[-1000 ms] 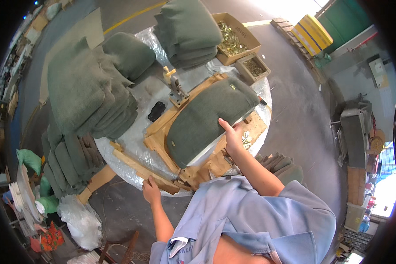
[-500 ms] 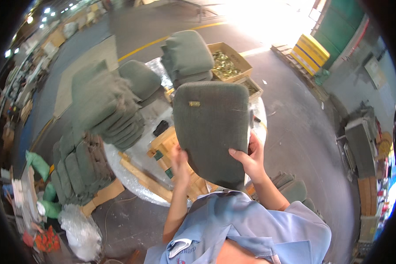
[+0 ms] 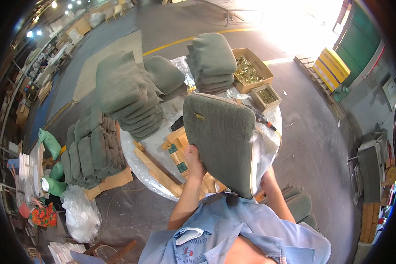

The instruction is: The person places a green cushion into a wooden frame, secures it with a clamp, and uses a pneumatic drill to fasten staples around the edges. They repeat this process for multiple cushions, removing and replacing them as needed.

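A green-grey fabric seat cushion is tilted above the round table, its right side raised to bare a pale underside. A small yellowish tag shows on its upper left. My left hand is closed on the cushion's left edge, thumb against the fabric. My right hand is at the lower right by the underside; its fingers are hidden there, so I cannot see what they do. A wooden frame piece with green patches lies below the cushion. Beyond its right edge lies a hand tool with an orange end.
Stacks of similar cushions stand at left, and another stack at the far side. A cardboard box of brass-coloured metal parts and a smaller box sit at far right. The table is wrapped in plastic. Plastic bags lie lower left.
The cushion has turned from facing me to a tilt with its underside showing at right. My left hand has closed on its left edge; my right hand has moved down behind the right side.
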Tool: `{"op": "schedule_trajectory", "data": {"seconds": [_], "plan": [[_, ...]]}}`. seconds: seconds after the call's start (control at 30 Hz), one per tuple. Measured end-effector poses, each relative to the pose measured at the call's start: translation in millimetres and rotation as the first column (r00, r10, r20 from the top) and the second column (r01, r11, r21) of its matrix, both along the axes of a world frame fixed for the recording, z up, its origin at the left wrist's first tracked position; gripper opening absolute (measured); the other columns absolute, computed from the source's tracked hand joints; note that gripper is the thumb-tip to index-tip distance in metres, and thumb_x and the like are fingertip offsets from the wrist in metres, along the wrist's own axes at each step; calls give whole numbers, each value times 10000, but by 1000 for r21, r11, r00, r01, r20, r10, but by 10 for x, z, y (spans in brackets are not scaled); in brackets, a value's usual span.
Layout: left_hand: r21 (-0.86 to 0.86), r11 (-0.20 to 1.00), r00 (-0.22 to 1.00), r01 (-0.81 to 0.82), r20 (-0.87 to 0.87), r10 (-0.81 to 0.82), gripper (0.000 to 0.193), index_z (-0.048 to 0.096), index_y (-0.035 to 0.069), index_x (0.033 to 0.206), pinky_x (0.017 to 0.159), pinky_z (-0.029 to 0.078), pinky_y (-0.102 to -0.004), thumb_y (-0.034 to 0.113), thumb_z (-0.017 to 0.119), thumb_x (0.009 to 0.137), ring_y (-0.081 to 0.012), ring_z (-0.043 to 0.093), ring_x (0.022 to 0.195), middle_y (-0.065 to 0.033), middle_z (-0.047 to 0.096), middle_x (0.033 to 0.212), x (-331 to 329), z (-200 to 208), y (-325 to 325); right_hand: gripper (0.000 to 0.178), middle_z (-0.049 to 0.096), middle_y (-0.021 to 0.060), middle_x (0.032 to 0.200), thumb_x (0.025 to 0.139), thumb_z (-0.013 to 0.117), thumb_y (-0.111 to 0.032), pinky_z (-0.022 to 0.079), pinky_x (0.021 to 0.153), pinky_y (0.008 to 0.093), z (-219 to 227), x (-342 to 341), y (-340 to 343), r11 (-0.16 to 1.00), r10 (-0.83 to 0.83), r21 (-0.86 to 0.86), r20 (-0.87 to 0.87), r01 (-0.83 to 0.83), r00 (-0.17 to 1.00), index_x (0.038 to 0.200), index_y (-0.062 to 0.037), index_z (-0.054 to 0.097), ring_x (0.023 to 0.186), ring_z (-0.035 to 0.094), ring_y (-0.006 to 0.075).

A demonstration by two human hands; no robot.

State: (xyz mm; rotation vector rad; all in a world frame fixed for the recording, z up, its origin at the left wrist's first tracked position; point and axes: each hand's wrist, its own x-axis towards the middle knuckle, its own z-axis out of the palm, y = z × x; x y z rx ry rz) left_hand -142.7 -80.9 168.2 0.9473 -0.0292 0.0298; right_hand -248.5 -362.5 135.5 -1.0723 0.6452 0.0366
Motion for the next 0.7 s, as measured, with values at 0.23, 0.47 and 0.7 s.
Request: {"op": "schedule_trajectory", "data": {"seconds": [0.23, 0.47, 0.7], "plan": [[-169, 981, 985, 96, -129, -119, 979, 561, -1, 1458, 1015, 602, -471, 823, 651, 937, -276, 699, 1220, -142, 696, 1357, 284, -272, -151, 505, 671, 99, 1476, 1150, 564, -410, 581, 1047, 403, -642, -462, 138, 974, 75, 224, -168, -36, 983, 1525, -72, 585, 1298, 671, 210], [-80, 961, 952, 265, -134, -274, 833, 497, 42, 1525, 1150, 500, -456, 737, 532, 1068, -292, 610, 1351, -145, 619, 1474, 772, -367, -603, 523, 660, 96, 1495, 1146, 578, -415, 553, 1095, 413, -801, -438, 246, 959, 58, 285, -190, -1, 980, 1557, -93, 560, 1323, 656, 232], [744, 645, 959, -175, 277, -60, 574, 598, 20, 1411, 1185, 416, -471, 414, 723, 1012, -374, 556, 1384, -188, 618, 1430, 1053, -90, -463, 545, 648, 93, 1514, 1142, 593, -421, 524, 1143, 424, -572, 433, 344, 939, -53, 341, 43, 36, 998, 1590, -115, 534, 1348, 642, 255]]}}
